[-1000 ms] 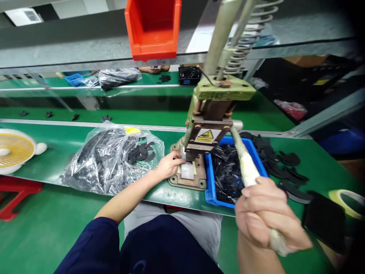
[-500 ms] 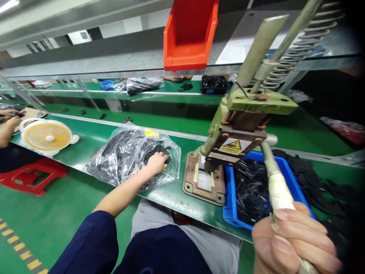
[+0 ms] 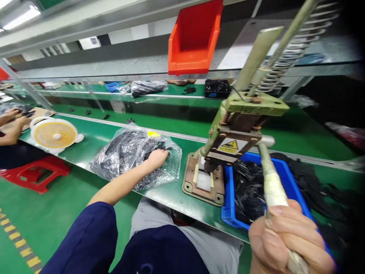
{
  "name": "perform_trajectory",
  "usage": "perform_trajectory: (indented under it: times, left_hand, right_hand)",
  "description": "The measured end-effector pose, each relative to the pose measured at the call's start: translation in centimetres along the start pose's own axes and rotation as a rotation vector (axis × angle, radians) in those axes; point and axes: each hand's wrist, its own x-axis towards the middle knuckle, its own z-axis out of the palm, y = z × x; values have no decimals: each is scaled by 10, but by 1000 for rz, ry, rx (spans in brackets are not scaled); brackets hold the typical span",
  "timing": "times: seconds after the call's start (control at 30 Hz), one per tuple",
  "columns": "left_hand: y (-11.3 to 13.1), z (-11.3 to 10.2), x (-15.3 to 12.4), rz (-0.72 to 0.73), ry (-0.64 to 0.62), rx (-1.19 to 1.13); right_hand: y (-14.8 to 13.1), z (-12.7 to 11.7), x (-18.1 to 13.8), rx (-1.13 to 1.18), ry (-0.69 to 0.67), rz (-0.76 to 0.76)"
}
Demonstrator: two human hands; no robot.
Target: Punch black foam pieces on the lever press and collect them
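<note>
My right hand is wrapped round the pale, tape-covered lever handle of a green hand press. Below the press head, the brown base plate carries a small whitish block. At the mouth of a clear plastic bag, my left hand has its fingers closed among black parts. A dark piece shows at its fingertips; its exact shape is hard to make out.
Right of the press stands a blue bin of black pieces, with flat black parts beyond it. A white-and-yellow fan sits to the left, near a co-worker's hands. An orange bin hangs overhead. Below is a red stool.
My left hand has closed and turned slightly over the black parts in the bag. My right hand stays on the lever, which has barely shifted. The view has tilted a little.
</note>
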Motion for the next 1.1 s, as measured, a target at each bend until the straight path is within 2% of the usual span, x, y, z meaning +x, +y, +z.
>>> perform_trajectory:
  times: [0.1,0.23,0.33,0.5,0.6,0.7,0.9,1.1]
  left_hand:
    - [-3,-3,2,-75,32,-70]
    - [6,-14,6,-110,157,-210]
    - [27,-22,10,-121,214,-497]
    - [79,-22,25,-221,9,-1331]
    - [101,-17,34,-279,-82,-1566]
    - [111,-15,38,-286,-168,-1623]
    - [113,-16,42,-333,-254,-1668]
    - [109,-23,53,-432,-410,-1498]
  right_hand:
    - [-3,1,7,6,-89,-165]
    - [-11,-1,9,-29,-203,-126]
    - [-13,0,8,-24,-183,-146]
    - [-10,-2,7,-25,-208,-152]
    - [-11,-4,8,-33,-223,-142]
    - [-11,-4,8,-28,-219,-141]
    - [-9,-3,7,-18,-204,-151]
    - [-15,-3,10,-47,-221,-117]
